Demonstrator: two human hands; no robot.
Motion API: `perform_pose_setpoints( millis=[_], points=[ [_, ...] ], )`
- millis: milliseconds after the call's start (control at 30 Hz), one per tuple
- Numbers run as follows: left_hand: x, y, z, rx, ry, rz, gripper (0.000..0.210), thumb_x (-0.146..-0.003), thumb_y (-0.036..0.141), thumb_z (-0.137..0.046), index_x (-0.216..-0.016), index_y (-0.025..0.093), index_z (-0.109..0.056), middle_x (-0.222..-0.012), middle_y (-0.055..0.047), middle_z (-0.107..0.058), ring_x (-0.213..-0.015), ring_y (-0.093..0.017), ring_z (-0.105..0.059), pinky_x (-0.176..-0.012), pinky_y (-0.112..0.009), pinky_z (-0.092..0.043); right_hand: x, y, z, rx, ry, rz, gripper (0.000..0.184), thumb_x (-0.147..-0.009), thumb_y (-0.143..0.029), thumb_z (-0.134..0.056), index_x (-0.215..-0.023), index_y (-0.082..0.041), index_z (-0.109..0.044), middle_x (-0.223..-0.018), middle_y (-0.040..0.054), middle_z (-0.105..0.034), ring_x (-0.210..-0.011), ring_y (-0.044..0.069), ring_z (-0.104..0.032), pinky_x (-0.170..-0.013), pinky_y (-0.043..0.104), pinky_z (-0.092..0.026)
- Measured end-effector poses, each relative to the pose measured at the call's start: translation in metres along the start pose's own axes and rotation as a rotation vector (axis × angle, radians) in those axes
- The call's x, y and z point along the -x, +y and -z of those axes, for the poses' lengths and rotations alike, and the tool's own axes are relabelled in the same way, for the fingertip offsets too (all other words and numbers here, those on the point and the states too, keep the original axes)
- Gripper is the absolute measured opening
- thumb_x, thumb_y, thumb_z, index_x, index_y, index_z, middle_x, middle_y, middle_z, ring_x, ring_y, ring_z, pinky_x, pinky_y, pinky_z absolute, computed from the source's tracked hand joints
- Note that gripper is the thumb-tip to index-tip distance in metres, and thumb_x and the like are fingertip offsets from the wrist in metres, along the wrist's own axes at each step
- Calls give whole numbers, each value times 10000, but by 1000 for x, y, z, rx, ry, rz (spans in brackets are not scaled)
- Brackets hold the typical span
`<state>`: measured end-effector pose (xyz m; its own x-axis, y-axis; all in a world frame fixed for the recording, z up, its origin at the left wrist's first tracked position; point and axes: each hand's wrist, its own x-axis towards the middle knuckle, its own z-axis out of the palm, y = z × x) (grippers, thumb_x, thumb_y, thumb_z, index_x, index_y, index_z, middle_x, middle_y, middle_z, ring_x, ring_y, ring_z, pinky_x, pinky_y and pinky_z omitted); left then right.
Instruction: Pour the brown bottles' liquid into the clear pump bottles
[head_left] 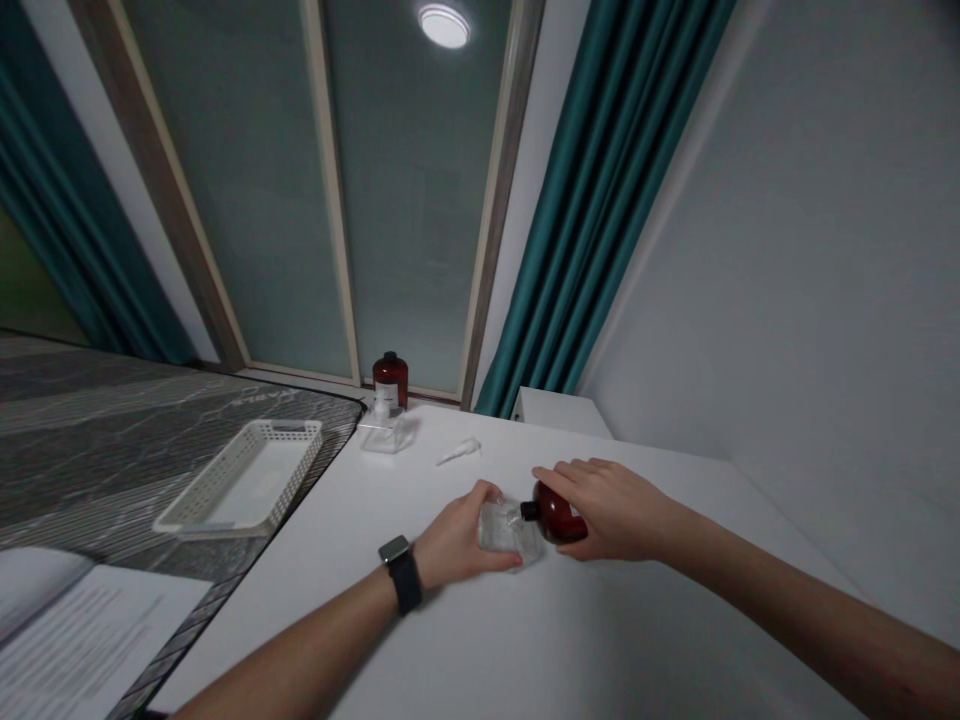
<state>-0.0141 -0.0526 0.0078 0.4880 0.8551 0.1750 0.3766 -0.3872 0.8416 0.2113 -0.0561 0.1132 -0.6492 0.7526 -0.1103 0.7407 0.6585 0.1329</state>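
Note:
My left hand (457, 540), with a dark watch on its wrist, is wrapped round a clear, square-looking bottle (504, 530) on the white table. In my right hand (611, 508) a brown-red bottle (556, 515) is tipped onto its side, its dark neck pointing left at the top of the clear bottle. Whether the two mouths touch, and whether liquid is flowing, I cannot tell. Beyond my hands lies a white pump top (460, 451) with a thin tube, flat on the table.
Another brown-red bottle (391, 380) stands at the table's far left corner, behind a clear pump bottle (382, 432). Left of the table, a white basket (259, 480) and an open book (97, 620) lie on a grey patterned surface (67, 430). A white cabinet (562, 412) stands behind.

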Motion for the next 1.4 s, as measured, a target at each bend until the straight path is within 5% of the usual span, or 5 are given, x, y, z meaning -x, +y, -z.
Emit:
perform_pose_setpoints(
  millis=[1400],
  points=[
    [1,-3,-1,-20,8,14,583,-641,329,-826,-1082,201,-468,-999,-51,-664,-859,-238,-627,-724,-302,-449,-1,0,1,8,21,13,665,-752,-432,-678,-1333,-162,-500,-1102,150,-685,-945,327,-654,-805,439,-481]
  ],
)
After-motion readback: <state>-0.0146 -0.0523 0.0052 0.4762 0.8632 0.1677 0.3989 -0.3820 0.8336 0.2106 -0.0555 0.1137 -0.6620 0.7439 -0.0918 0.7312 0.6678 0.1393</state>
